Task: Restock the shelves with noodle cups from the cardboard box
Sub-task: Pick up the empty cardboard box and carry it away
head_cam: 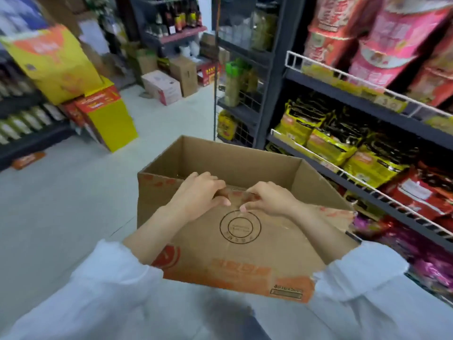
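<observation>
A: Position of the cardboard box (pixel 235 231)?

B: Directly in front of the person, on the floor, top open. Left hand (pixel 198 192) and right hand (pixel 267 198) both curl over its near top edge, side by side and nearly touching.

A: Shelves?

B: Shelves (pixel 362 190) run along the right, so the right hand is nearer. Noodle cups (pixel 382 47) sit on the upper right tier.

A: Obstructions?

B: The box's interior is hidden behind the near wall; contents cannot be confirmed. The whole view is blurred.

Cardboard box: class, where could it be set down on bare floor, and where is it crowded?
Bare floor lies left of the cardboard box, this side of the yellow display stand. The right-hand shelves are packed; cartons crowd the aisle's far end.
</observation>
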Tool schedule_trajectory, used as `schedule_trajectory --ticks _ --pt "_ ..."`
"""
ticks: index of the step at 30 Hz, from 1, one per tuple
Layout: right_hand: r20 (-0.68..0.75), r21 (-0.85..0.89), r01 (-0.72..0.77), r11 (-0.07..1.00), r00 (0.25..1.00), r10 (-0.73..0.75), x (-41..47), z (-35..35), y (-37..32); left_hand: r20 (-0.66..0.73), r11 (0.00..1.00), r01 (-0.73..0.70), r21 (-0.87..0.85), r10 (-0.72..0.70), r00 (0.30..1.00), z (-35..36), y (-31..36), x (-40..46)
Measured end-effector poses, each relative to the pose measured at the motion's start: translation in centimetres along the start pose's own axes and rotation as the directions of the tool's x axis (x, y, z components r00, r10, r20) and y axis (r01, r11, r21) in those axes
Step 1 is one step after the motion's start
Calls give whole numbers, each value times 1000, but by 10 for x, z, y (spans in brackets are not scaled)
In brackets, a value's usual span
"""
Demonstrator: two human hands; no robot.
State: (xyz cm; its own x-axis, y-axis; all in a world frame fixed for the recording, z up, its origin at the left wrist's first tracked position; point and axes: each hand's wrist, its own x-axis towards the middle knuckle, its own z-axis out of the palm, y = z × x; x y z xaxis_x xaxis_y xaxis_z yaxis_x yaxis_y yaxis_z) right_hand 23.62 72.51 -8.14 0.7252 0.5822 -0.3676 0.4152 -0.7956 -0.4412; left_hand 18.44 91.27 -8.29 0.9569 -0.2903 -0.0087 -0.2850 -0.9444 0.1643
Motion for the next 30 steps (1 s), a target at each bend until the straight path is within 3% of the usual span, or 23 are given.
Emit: schedule_trajectory --ticks 5,12,19,26,30 --pt "109 -81 191 978 977 -182 160 -20 -62 4 969 246 -35 -246 969 -10 -137 21" --pt "271 -168 415 894 891 -363 370 -63 -165 118 817 551 -171 -538 835 -47 -324 58" --pt "336 -304 563 769 819 -466 567 -87 -263 81 717 678 -161 -675 733 -61 -505 99" --pt "337 -382 566 731 821 -460 766 -103 -361 48 645 753 -132 -754 655 -80 -700 158" --pt "300 -404 556 726 830 -469 868 -113 -396 34 647 761 -53 -760 649 -90 -799 198"
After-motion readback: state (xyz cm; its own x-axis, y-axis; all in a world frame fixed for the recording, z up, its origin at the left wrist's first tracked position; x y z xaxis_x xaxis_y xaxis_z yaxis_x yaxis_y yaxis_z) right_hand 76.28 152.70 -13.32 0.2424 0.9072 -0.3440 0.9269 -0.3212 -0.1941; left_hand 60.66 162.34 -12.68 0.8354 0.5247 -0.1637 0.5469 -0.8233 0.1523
